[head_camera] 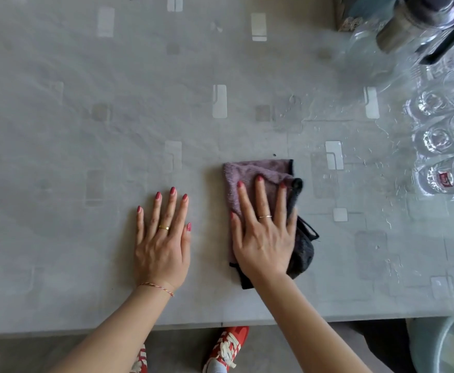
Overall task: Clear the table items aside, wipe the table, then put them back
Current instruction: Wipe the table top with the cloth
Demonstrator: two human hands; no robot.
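A folded purple and dark grey cloth (pixel 250 173) lies on the grey patterned table (pixel 86 117), a little right of centre. My right hand (pixel 263 232) presses flat on top of it, fingers spread, covering its middle. My left hand (pixel 164 238) rests palm down on the bare tabletop just left of the cloth, fingers apart, holding nothing. Several clear drinking glasses (pixel 435 141) stand grouped at the right edge of the table. A clear jug with a steel lid (pixel 398 36) stands at the far right corner.
A dark-framed object (pixel 443 47) sits beside the jug at the far right. The table's near edge (pixel 220 323) runs across the bottom, with red shoes (pixel 228 345) below it. A pale round container (pixel 449 345) sits low at the bottom right.
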